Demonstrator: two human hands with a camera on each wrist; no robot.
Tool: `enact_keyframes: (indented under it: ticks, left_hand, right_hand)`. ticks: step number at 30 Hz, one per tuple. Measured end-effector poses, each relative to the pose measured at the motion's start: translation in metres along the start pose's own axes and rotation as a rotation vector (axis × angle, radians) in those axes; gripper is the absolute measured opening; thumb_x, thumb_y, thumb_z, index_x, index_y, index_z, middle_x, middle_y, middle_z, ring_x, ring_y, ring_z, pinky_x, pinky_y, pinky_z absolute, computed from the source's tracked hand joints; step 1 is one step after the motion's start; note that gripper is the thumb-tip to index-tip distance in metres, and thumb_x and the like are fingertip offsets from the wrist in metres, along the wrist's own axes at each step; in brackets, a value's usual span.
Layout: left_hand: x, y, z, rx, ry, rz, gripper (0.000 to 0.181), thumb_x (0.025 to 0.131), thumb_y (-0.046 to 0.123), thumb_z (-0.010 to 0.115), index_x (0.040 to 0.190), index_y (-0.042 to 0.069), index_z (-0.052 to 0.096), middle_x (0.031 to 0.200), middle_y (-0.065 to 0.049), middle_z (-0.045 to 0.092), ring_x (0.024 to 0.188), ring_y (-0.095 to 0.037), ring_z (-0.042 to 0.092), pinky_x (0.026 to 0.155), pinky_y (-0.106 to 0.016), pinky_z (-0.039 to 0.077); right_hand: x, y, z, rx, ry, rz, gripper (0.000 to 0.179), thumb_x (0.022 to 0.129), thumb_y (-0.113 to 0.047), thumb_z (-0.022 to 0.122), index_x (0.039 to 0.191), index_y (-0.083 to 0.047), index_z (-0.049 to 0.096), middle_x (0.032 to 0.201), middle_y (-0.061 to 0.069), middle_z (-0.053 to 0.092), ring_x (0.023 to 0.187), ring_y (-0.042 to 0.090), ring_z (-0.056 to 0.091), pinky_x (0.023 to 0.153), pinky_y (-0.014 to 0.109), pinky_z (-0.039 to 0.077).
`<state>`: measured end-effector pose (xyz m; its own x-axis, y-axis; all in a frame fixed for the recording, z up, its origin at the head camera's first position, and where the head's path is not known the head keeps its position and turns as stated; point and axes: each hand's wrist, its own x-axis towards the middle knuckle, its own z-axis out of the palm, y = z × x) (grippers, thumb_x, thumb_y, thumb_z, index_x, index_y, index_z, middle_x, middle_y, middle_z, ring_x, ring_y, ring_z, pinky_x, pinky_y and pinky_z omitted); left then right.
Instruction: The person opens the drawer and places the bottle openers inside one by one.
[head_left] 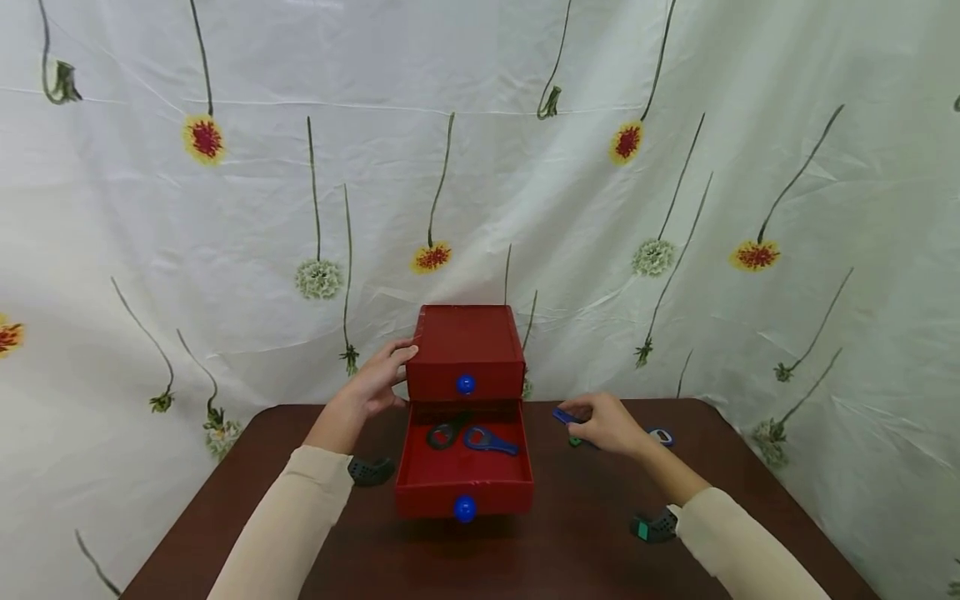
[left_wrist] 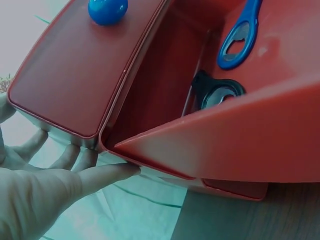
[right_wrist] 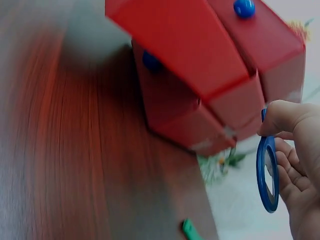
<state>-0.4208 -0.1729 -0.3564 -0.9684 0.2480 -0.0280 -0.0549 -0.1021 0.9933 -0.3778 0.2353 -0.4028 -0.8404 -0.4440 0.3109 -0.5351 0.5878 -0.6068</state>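
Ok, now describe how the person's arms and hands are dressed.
The left sleeve and right sleeve are long, plain and cream-coloured, ending above the wrists. The hands wear no gloves. By each cuff is a dark piece dotted with holes, perhaps a strap; the right piece bears a green patch.

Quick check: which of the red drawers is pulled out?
The middle drawer, the one with a blue opener and a dark opener inside. It alone juts forward; the top drawer above and the bottom drawer below look closed.
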Motion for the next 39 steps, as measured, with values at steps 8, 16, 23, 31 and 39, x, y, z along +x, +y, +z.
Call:
enact_keyframes:
  ticks: [8, 16, 23, 31, 39]
  left_hand:
    - [0.000, -0.002, -0.002, -0.010, 0.007, 0.018, 0.060, 0.112, 0.033, 0.047, 0.162, 0.012, 0.020, 0.166, -0.018, 0.022, 0.151, -0.040, 0.024, 0.099, -0.081, 0.030]
    - [0.001, -0.004, -0.002, -0.004, 0.002, 0.024, 0.060, 0.112, 0.033, 0.048, 0.162, 0.013, 0.022, 0.167, -0.017, 0.021, 0.152, -0.042, 0.021, 0.100, -0.082, 0.027]
    - [0.002, -0.006, -0.003, -0.013, 0.001, 0.034, 0.059, 0.112, 0.034, 0.047, 0.161, 0.013, 0.023, 0.165, -0.018, 0.024, 0.151, -0.042, 0.022, 0.099, -0.081, 0.030]
    - [0.002, -0.005, -0.004, -0.030, 0.005, 0.023, 0.058, 0.112, 0.034, 0.047, 0.161, 0.014, 0.023, 0.165, -0.017, 0.023, 0.151, -0.041, 0.022, 0.101, -0.081, 0.027]
    - [0.003, -0.005, -0.004, -0.035, -0.004, 0.016, 0.060, 0.112, 0.033, 0.048, 0.162, 0.013, 0.021, 0.167, -0.016, 0.019, 0.153, -0.041, 0.018, 0.102, -0.083, 0.022]
  right_hand:
    - [0.013, -0.036, 0.009, 0.025, 0.002, -0.061, 0.030, 0.090, -0.006, 0.072, 0.119, -0.002, 0.076, 0.098, 0.001, 0.072, 0.086, 0.016, 0.067, 0.077, 0.036, 0.056]
    - [0.024, -0.062, 0.023, 0.058, -0.026, -0.122, 0.031, 0.089, -0.004, 0.073, 0.120, -0.002, 0.076, 0.100, 0.002, 0.071, 0.085, 0.015, 0.067, 0.073, 0.033, 0.056]
    - [0.035, -0.085, 0.047, 0.024, -0.063, -0.227, 0.029, 0.087, -0.004, 0.075, 0.116, -0.002, 0.077, 0.102, 0.002, 0.070, 0.088, 0.017, 0.063, 0.077, 0.032, 0.056]
    - [0.054, -0.100, 0.075, -0.071, -0.134, -0.315, 0.029, 0.087, -0.008, 0.073, 0.115, -0.005, 0.079, 0.106, 0.002, 0.073, 0.091, 0.010, 0.065, 0.078, 0.026, 0.054]
    - [0.065, -0.106, 0.090, -0.087, -0.159, -0.310, 0.027, 0.088, -0.007, 0.075, 0.114, -0.004, 0.079, 0.105, 0.002, 0.073, 0.093, 0.010, 0.066, 0.079, 0.023, 0.053]
